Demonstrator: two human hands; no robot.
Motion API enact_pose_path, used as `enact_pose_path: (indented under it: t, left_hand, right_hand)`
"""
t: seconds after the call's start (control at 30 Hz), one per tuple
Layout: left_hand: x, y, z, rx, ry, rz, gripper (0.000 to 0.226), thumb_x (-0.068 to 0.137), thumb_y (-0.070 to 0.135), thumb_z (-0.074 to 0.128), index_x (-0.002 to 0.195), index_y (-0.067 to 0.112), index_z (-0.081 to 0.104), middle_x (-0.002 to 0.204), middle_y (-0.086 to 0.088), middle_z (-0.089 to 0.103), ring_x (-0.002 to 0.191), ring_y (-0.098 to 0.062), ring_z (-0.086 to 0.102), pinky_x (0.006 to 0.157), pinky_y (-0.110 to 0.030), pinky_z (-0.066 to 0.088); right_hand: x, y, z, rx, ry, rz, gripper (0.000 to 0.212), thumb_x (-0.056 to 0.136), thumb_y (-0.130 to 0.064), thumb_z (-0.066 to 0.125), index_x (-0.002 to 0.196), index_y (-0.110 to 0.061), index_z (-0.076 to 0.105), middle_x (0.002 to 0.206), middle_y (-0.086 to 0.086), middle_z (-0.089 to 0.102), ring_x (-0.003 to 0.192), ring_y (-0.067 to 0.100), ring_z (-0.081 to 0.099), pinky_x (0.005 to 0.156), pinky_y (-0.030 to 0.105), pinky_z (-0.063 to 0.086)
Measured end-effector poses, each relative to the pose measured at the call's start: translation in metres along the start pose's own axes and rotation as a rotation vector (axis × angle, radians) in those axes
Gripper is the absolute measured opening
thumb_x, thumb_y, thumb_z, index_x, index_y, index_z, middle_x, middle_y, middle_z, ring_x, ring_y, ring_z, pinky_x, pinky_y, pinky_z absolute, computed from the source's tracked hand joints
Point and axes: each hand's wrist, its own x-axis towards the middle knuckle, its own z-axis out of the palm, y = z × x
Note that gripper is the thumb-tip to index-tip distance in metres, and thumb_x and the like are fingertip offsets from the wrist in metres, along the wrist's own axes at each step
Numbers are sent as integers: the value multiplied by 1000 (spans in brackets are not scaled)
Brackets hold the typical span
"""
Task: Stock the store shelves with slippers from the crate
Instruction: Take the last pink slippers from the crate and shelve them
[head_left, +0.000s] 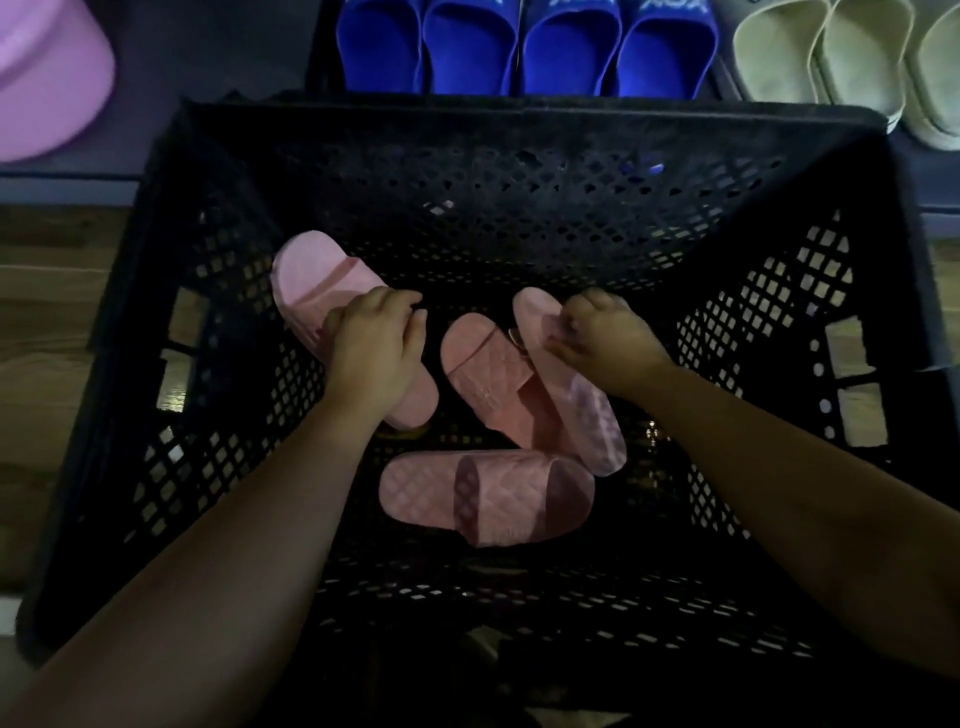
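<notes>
Both my arms reach down into a black lattice crate (218, 291) that holds several pink slippers. My left hand (371, 348) is closed over the strap of the leftmost pink slipper (306, 275). My right hand (605, 340) grips the edge of a pink slipper (576, 410) tilted on its side. That one leans on another pink slipper (483, 374) lying beside it. A fourth pink slipper (485, 496) lies crosswise at the near end of the crate floor, untouched.
Beyond the crate's far wall, a low shelf holds a row of blue slippers (519, 49) and cream slippers (831, 57) to their right. A pink round tub (47, 78) sits at the far left. Wooden floor (47, 322) shows left of the crate.
</notes>
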Motion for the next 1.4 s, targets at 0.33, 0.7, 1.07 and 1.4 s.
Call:
enact_pose_path:
  t: [0.33, 0.7, 1.07, 1.4]
  left_hand:
    - [-2, -9, -8, -34, 103, 1, 38, 91, 30, 40, 107, 9, 68, 106, -10, 66, 100, -30, 59, 89, -44, 45]
    - [2, -8, -13, 176, 38, -193, 50, 91, 30, 54, 136, 13, 44, 146, -16, 36, 137, -32, 29, 109, -48, 20]
    - [18, -12, -21, -124, 79, -224, 32, 93, 21, 52, 124, 12, 56, 121, -15, 58, 114, -33, 51, 95, -46, 42]
    - [24, 60, -14, 312, -667, 454, 33, 94, 37, 45, 125, 41, 55, 138, 8, 49, 128, -20, 35, 97, -37, 23]
  right_hand:
    - [34, -61, 6, -437, -403, -93, 61, 89, -67, 23, 144, -41, 23, 142, 18, 25, 124, 40, 34, 100, 53, 30]
    - [12, -22, -3, -416, -290, 333, 60, 92, -61, 35, 134, -20, 35, 135, 22, 37, 118, 39, 41, 95, 49, 35]
    - [-9, 12, -16, -275, -339, 430, 51, 90, -56, 43, 135, -33, 40, 137, 18, 35, 125, 43, 34, 101, 55, 31]
    - [-33, 26, -9, -245, -173, 392, 51, 92, -53, 43, 136, -28, 39, 129, 22, 38, 117, 41, 39, 89, 46, 42]
